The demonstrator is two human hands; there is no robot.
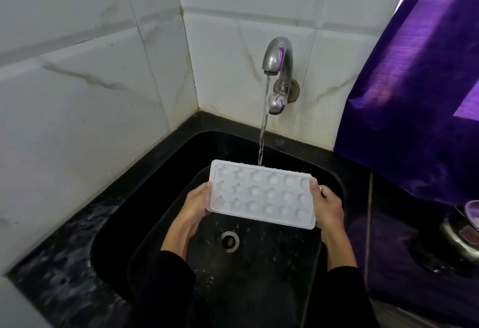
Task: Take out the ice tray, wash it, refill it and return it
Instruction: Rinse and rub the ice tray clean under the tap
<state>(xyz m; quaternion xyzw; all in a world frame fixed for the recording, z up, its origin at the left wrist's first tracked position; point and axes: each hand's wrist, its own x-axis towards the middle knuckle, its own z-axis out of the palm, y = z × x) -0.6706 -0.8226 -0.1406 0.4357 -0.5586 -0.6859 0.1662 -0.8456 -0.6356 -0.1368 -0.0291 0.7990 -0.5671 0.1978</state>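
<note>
A white ice tray [261, 193] with several round and star-shaped cups is held level over the black sink [259, 263]. My left hand [197, 202] grips its left short end, fingers underneath. My right hand [326, 203] grips the right short end, with the thumb lying on the top face. A metal tap [278, 60] on the tiled wall runs a stream of water [263, 130] that lands at the tray's far long edge.
The drain [230, 241] sits in the sink floor below the tray. A black counter [64, 263] surrounds the sink. A purple curtain [414, 94] hangs at the right, and a metal object [461, 234] stands on the counter beneath it. White tiled walls meet in a corner behind the sink.
</note>
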